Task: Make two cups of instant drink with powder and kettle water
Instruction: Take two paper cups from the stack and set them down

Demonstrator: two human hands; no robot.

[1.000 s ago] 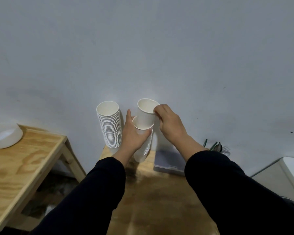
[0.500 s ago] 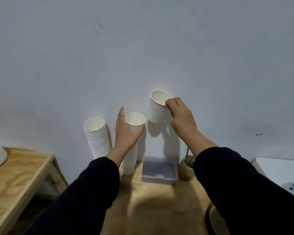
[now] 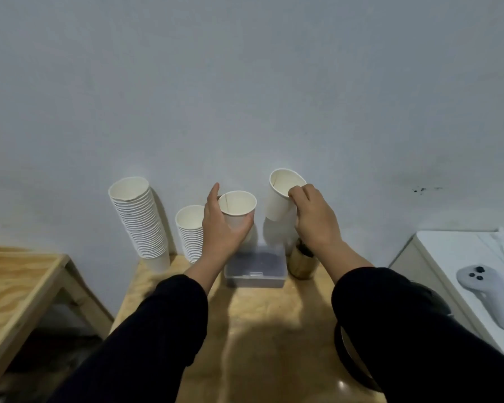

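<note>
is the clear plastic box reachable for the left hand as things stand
Probably yes for position: the clear plastic box sits just below the left hand with nothing between them. But that hand is holding a paper cup, so it isn't free to grip.

Cups held above a table, stacks behind.

A cup (image 3: 237, 210) is held in the left hand (image 3: 219, 229), another cup (image 3: 280, 196) in the right hand (image 3: 314, 218); two stacks (image 3: 141, 222) (image 3: 190, 232) are set left of the box (image 3: 256, 264) on the table (image 3: 262, 315).

Bare grey wall (image 3: 245, 82) right in front of you.
You've a glossy wooden tabletop (image 3: 259, 330) beneath, a second plywood table (image 3: 18, 286) left, a white counter (image 3: 454, 251) right, light dim.
</note>
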